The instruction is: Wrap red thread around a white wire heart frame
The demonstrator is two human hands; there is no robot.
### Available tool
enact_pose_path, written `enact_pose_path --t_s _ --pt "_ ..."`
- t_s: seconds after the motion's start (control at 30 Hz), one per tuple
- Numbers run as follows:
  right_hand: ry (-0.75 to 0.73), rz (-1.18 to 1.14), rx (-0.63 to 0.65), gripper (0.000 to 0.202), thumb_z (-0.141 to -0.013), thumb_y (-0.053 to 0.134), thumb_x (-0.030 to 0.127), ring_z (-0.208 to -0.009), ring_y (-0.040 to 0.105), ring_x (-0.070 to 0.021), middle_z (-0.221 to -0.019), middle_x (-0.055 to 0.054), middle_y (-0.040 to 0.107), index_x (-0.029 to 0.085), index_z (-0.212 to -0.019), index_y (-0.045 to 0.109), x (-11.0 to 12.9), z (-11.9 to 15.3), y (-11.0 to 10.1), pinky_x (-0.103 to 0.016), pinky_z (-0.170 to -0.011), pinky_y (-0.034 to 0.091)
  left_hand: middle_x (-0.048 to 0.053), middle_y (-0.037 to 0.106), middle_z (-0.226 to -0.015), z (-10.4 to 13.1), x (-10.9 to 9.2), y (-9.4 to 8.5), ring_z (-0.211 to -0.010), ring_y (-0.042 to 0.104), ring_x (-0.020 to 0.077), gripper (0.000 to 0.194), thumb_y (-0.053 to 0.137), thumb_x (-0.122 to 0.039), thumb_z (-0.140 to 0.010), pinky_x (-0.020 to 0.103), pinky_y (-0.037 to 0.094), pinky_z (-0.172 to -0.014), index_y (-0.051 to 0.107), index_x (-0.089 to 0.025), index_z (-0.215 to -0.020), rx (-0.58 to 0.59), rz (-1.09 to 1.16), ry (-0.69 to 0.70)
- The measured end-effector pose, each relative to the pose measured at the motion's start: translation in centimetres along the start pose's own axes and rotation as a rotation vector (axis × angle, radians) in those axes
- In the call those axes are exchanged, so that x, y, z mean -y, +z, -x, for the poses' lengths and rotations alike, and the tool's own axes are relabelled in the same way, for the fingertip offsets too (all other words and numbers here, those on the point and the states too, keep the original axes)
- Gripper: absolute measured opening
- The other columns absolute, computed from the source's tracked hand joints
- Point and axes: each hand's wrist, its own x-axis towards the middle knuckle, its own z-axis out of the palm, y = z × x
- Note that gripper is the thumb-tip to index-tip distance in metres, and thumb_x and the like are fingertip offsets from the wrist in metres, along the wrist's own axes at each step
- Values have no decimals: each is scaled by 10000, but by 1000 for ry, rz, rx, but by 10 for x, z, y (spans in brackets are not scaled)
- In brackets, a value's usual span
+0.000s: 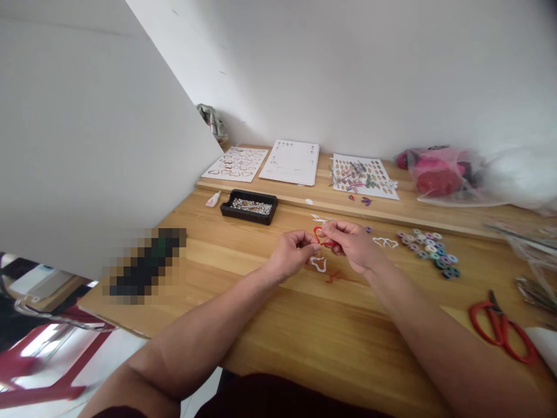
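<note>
Above the wooden table, my left hand [292, 253] and my right hand [350, 242] are close together, both with fingers pinched. Between them is a small red thread-wrapped loop [317, 234], which the fingertips of both hands hold. Just below the hands, a white cut-out outline shape [319, 265] lies on the table. Beside it is a loose bit of red thread [337, 277]. More white outline cut-outs [386, 242] rest to the right of my right hand, near several small spools of coloured thread [430, 247].
Red-handled scissors [502, 334] lie at right. A black tray of beads [249, 207] and a small glue bottle [213, 199] stand at left. Printed sheets [290, 162] lie along the raised back ledge [391, 213]. Plastic bags [448, 177] sit at back right. A wall panel [87, 145] rises at left.
</note>
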Motion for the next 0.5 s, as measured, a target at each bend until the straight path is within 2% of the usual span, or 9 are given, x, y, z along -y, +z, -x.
enact_pose_path --t_s 0.1,0.2,0.27,0.33,0.4,0.5 --pt "16 27 25 412 -697 743 579 -545 471 -89 -710 -18 647 176 -753 680 2 0 -3 -223 -485 331 -11 563 -625 0 -1 -1 -485 476 62 226 705 -326 -731 202 393 -492 594 -130 -717 -4 -23 -11" --pt "-167 299 -2 416 -805 649 588 -583 494 -110 -703 -18 640 175 -790 698 7 4 -5 -247 -539 368 -16 567 -625 -1 -1 -2 -480 475 58 233 705 -336 -730 196 379 -484 599 -129 -728 4 -48 -32" --pt "-305 496 -41 384 -853 613 545 -573 464 -113 -662 -3 614 177 -794 706 10 7 -5 -257 -541 343 -15 575 -632 0 0 -2 -484 479 58 234 707 -337 -726 195 379 -484 607 -127 -738 15 -65 -39" --pt "-400 599 -70 346 -876 595 484 -559 427 -113 -616 11 574 177 -751 692 12 10 -4 -264 -538 316 -11 585 -646 0 0 -2 -495 485 60 237 709 -340 -726 196 389 -491 612 -125 -745 35 -74 -38" --pt "-445 582 -71 328 -886 584 440 -569 430 -114 -603 15 551 174 -712 664 12 10 -2 -264 -551 320 -8 588 -655 1 0 -2 -508 488 61 239 711 -344 -729 197 400 -497 614 -125 -744 53 -75 -25" --pt "-397 417 -60 345 -876 587 469 -551 420 -108 -608 13 542 173 -711 646 6 7 1 -257 -528 321 -8 585 -662 1 -1 -1 -520 488 60 239 715 -343 -731 196 413 -509 617 -125 -747 58 -70 3"
